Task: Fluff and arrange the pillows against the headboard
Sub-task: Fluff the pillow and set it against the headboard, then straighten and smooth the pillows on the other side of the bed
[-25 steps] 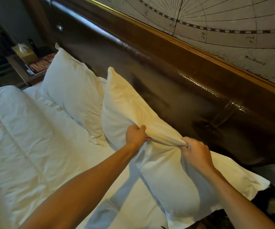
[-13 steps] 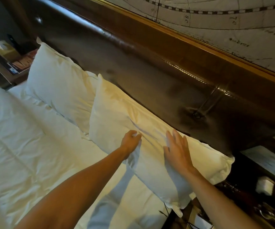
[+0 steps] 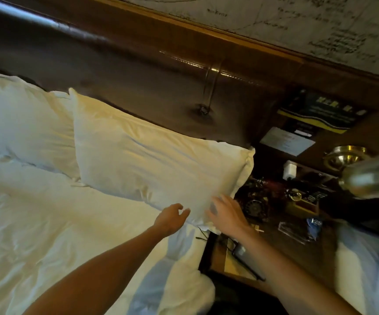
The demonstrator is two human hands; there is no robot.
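The near pillow leans on the headboard, right of the far pillow. Left hand and right hand, fingers spread, gripping nothing, hover at its near corner; a shove could tip it onto the nightstand.

Hotel-type bedroom: made bed with white duvet and two pillows against a dark padded headboard, map-print wall panel above, nightstand with old dial phone, brass lamp, printed cards.
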